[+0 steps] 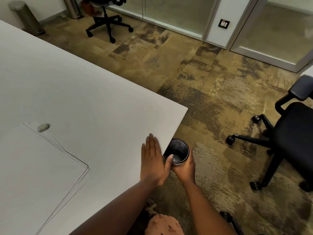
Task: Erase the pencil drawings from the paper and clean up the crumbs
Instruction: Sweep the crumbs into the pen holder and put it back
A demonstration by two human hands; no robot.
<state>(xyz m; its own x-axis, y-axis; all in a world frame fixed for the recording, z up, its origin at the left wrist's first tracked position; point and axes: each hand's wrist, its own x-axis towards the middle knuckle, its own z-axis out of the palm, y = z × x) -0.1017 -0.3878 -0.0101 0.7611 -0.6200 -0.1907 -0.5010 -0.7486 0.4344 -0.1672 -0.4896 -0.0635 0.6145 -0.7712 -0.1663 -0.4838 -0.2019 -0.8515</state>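
A stack of white paper sheets [39, 168] lies on the white table [76, 85] at the lower left. A grey oval eraser [43, 127] rests by the stack's far corner. My left hand [153, 161] lies flat and open on the table at its right edge, fingers together, thumb reaching over the edge. My right hand [185, 168] grips a small black mesh cup [177, 150] just below and against that edge, its mouth facing up. No crumbs are distinguishable on the table at this size.
A black office chair [288, 138] stands on the carpet at the right, another chair [106, 19] at the far back. A metal bin [25, 17] stands at the upper left. Glass partitions [177, 12] line the back.
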